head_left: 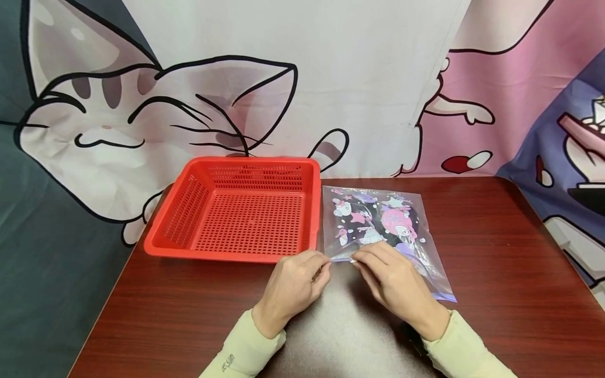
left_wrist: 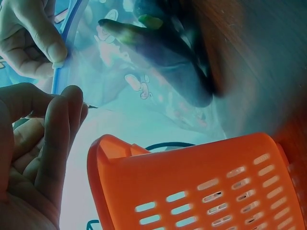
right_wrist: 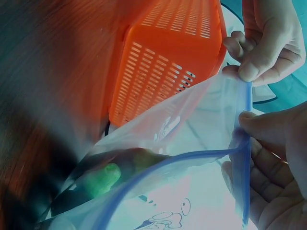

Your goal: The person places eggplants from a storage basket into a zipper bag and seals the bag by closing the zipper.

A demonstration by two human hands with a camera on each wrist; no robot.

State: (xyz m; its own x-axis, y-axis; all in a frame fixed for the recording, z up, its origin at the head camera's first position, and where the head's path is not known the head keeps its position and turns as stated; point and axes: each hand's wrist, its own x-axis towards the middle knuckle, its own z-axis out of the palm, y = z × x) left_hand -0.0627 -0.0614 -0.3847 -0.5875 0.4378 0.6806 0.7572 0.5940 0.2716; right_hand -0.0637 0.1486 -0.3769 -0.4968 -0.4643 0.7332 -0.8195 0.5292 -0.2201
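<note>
A clear printed zip bag with a purple-blue zip strip stands on the table before me. Dark vegetables with green ends, eggplant-like, show through its plastic in the left wrist view. My left hand pinches the left corner of the zip edge between thumb and fingers. Close beside it, my right hand pinches the same strip, its thumb at a small white slider. Right of that hand, the two blue zip edges stand apart in the right wrist view.
Directly left of the bag stands a red perforated basket, its right wall close to the bag. Both are on the dark reddish-brown table. A cartoon-printed cloth hangs behind the table's back edge.
</note>
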